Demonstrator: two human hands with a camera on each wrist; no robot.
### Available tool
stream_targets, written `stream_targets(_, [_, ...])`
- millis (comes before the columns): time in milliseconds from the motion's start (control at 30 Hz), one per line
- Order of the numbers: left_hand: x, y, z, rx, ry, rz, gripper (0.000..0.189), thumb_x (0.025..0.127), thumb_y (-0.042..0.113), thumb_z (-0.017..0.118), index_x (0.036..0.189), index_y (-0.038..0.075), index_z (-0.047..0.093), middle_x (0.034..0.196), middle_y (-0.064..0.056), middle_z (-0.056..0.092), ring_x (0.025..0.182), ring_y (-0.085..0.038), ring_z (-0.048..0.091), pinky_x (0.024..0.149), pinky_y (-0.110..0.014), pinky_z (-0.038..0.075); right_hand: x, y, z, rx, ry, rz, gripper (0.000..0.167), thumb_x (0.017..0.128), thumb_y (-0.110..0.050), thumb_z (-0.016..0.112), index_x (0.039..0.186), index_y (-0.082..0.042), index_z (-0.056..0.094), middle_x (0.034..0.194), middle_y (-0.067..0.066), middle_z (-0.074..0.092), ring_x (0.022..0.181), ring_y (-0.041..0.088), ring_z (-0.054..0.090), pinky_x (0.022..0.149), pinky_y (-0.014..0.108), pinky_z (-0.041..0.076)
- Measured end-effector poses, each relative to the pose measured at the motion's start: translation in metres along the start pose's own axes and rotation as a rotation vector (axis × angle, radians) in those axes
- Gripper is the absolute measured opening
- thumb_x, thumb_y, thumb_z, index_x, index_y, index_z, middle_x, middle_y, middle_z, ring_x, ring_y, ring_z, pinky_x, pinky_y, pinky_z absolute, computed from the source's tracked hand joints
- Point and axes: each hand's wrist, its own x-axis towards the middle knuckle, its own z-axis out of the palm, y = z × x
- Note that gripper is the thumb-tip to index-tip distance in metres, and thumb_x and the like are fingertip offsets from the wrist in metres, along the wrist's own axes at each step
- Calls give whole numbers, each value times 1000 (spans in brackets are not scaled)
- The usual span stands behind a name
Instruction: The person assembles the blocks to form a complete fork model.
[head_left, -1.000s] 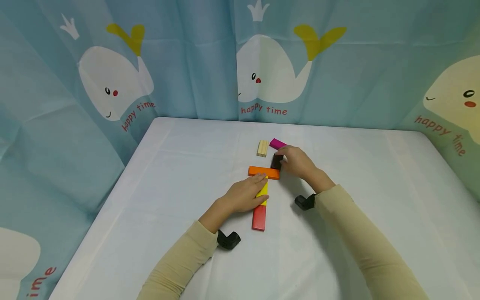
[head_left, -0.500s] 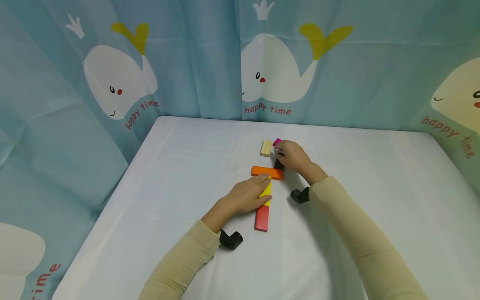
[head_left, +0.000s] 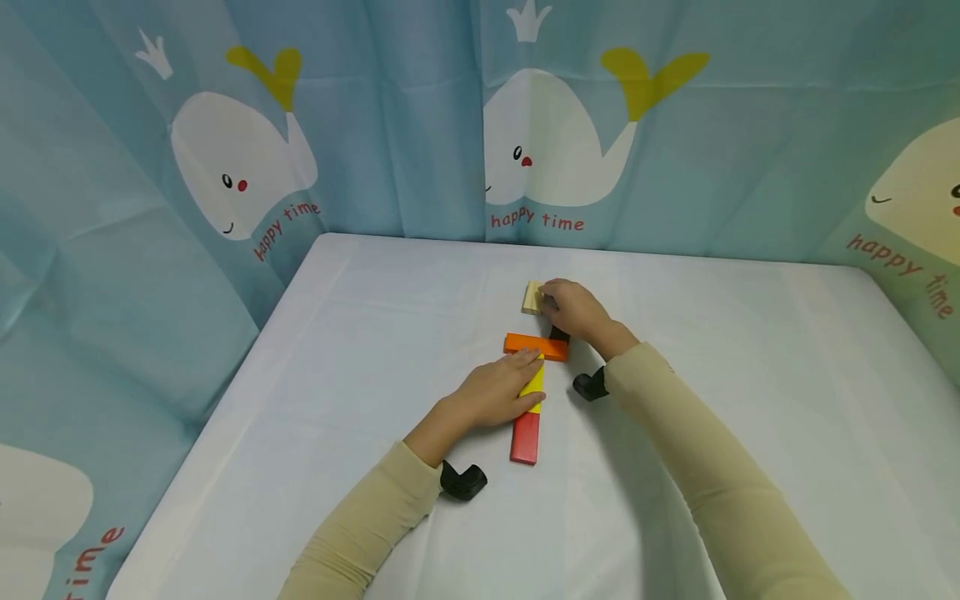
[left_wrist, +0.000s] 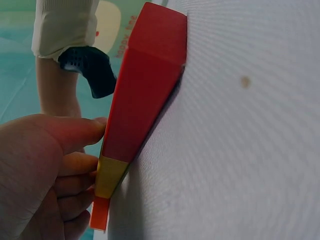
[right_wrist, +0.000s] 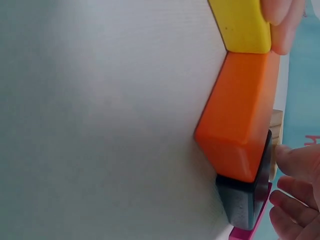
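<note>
My left hand [head_left: 487, 392] lies with extended fingers over the yellow block [head_left: 535, 385], pressing it from above. A red block [head_left: 525, 440] joins the yellow one's near end, and an orange block [head_left: 555, 349] lies crosswise at its far end. Beyond the orange block's right end stretches a black block [right_wrist: 239, 205], touching it. My right hand [head_left: 579, 310] hovers over the black block's far part, fingertips beside a pale wooden block [head_left: 531, 298]; contact is unclear. A magenta block [right_wrist: 242, 234] shows beside the black one in the right wrist view; the hand hides it in the head view.
A white cloth [head_left: 360, 350] covers the table. Behind and to the left hangs a blue curtain [head_left: 427, 125] printed with whales. Dark wrist-worn devices stick out by the left cuff [head_left: 465, 483] and the right cuff [head_left: 589, 385].
My right hand has shifted left across the black block towards the pale wooden block, and now covers the magenta block in the head view. My left hand has kept its place.
</note>
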Motion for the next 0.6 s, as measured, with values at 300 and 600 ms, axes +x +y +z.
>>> stream_targets(300, [-1,0,0,12,-1,4,57,96,42,43,141,8,37,148,-4,28,134,-15,24,105,-30,26,5,-5,-3,-30,-54,-35,25,88,0,54,111,7,60,116,23,57,109,34,51,98,45,36])
stream_targets(600, [0,-1,1,12,1,-2,56,96,41,43,141,9,37,148,-4,28,134,-15,24,105,-30,26,11,-7,-5,-41,-92,-78,13,87,2,54,92,2,66,86,12,60,80,26,50,81,38,45])
